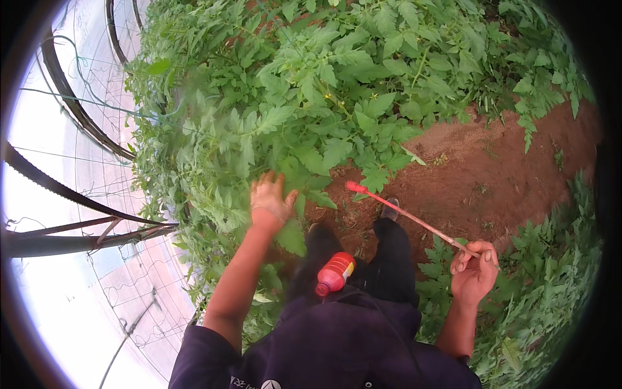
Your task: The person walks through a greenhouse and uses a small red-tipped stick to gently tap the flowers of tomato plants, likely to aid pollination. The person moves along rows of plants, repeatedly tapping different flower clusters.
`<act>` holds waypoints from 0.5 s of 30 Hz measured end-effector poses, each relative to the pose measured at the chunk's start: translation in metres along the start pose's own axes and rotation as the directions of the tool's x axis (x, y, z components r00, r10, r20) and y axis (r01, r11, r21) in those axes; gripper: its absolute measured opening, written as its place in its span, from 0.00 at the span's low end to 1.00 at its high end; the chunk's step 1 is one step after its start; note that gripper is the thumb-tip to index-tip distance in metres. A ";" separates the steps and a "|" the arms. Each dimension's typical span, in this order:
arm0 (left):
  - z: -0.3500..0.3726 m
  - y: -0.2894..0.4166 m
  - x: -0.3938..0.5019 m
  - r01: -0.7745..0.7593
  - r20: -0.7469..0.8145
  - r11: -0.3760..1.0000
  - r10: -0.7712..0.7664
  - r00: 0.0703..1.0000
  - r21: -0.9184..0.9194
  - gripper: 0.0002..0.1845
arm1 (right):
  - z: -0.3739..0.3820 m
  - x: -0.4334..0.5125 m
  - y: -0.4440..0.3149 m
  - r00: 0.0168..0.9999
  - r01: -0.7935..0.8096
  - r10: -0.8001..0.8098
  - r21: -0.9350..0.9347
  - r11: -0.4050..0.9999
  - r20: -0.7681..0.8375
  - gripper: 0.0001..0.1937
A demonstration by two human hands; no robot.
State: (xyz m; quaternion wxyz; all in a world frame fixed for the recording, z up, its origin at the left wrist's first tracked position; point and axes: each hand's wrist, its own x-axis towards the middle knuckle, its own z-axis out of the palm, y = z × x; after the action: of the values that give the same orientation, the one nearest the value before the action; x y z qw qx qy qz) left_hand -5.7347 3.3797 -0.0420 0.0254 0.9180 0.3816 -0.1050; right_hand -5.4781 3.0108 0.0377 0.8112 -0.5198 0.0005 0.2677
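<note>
My right hand (476, 270) grips the bare end of a thin stick (413, 217), which slants up and left over the soil. Its far tip is a red-soaked swab (356, 186), beside a tomato leaf at the row's edge. My left hand (271, 198) is spread among the leaves of the tomato plants (311, 112), fingers apart, holding nothing that shows. Small yellow flowers (328, 96) show among the foliage. A plastic bottle (336, 273) with red liquid hangs at my waist, its neck towards me.
Reddish soil (466, 180) runs between the rows, with my shoe (389, 210) on it. More tomato plants (544, 272) grow at the lower right. Curved greenhouse ribs (73, 189), wire mesh and green twine (87, 99) stand at the left.
</note>
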 end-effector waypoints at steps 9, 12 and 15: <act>-0.005 0.080 0.110 -0.041 -0.153 0.793 -0.066 0.986 -0.608 0.29 | 0.041 0.044 0.034 0.995 0.047 -0.038 -0.094 0.994 0.097 0.18; 0.005 0.089 0.157 0.144 0.083 0.619 -0.126 0.989 -0.772 0.29 | 0.070 0.061 0.057 0.994 0.030 -0.015 -0.131 0.991 0.111 0.16; 0.014 0.081 0.171 0.177 0.129 0.657 -0.121 0.984 -0.733 0.30 | 0.096 0.074 0.078 0.989 0.026 -0.006 -0.132 0.991 0.151 0.17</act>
State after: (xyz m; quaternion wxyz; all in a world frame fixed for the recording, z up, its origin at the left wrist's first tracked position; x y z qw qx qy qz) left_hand -5.5621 3.4397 -0.0945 0.4003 0.7897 0.4641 0.0260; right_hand -5.4752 3.1489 -0.0044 0.7745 -0.5512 -0.0826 0.2991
